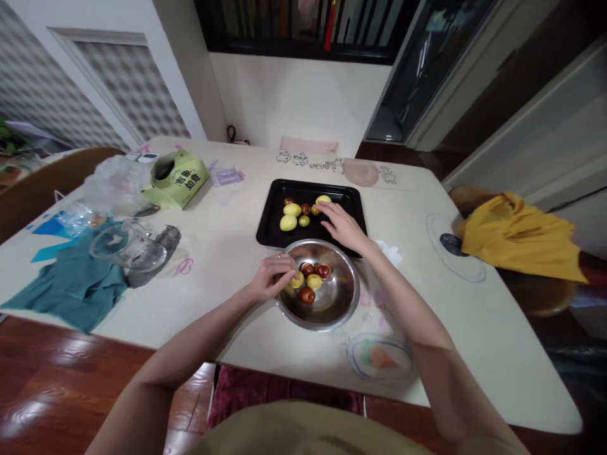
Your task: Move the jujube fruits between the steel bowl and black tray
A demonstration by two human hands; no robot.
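A shiny metal bowl [348, 297] holds several red-brown jujubes [307, 295] and yellow fruits [313, 282]. My left hand [272, 276] reaches over its left rim, fingers and thumb closed on a yellow fruit [297, 280] partly covered by them. Behind the bowl lies a black rectangular tray [270, 230], carrying larger yellow fruits [288, 222], a small green one [304, 221] and brownish jujubes [306, 208]. Over the tray's right side, my right hand [345, 229] has its fingers stretched and thumb apart, fingertips beside a brownish fruit and a yellow fruit [323, 199].
On the white table [208, 316], a glass pitcher [137, 246], teal cloth [71, 278], green tissue box [180, 180] and plastic bag [114, 183] occupy the left. White tissue [389, 253] lies right of the bowl. A yellow cloth [516, 234] drapes a chair at right.
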